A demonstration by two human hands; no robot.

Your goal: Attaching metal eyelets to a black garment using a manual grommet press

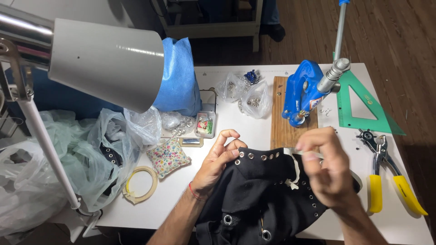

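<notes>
We see the left hand (219,159) reaching in from below, wrist bent and fingers curled, pinching the upper edge of the black garment (259,195) beside a row of metal eyelets (259,156). The garment lies on the white table (236,120) directly in front of us, spilling over the near edge. The right hand (328,170) hovers over the garment's right side, slightly blurred, its fingers closed around a narrow white ribbon (295,170) that runs from the eyelet edge down across the cloth. Behind the hands stands a blue eyelet press (300,93) on a wooden board (280,127). To the right lie yellow-handled punch pliers (383,174) and a green set square (363,106); to the left, a floral pincushion (167,156).
</notes>
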